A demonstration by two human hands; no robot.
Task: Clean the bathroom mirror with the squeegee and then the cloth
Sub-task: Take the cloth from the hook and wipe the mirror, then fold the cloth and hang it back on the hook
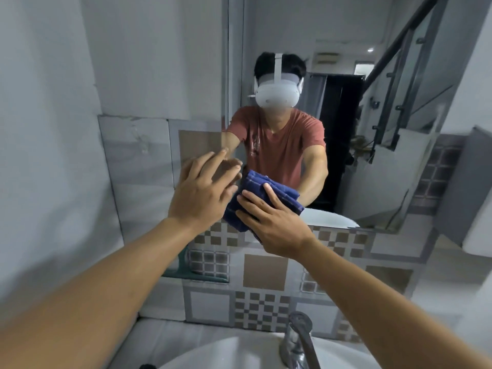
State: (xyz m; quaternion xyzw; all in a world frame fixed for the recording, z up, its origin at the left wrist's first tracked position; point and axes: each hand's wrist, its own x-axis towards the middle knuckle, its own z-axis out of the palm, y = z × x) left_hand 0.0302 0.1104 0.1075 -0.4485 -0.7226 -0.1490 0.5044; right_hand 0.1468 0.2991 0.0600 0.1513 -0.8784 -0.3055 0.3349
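- Head view: the right hand [274, 225] lies flat on the blue cloth [282, 193], fingers straight and spread, and presses it on the mirror [386, 115].
- The left hand [202, 187] is released, fingers spread, and holds nothing. It is just left of the cloth, at the mirror's left edge.
- The cloth sits low and left on the glass, so I judge the wipe must go up and right.
- The cloth is dark blue, folded thick, with thin pale lines.
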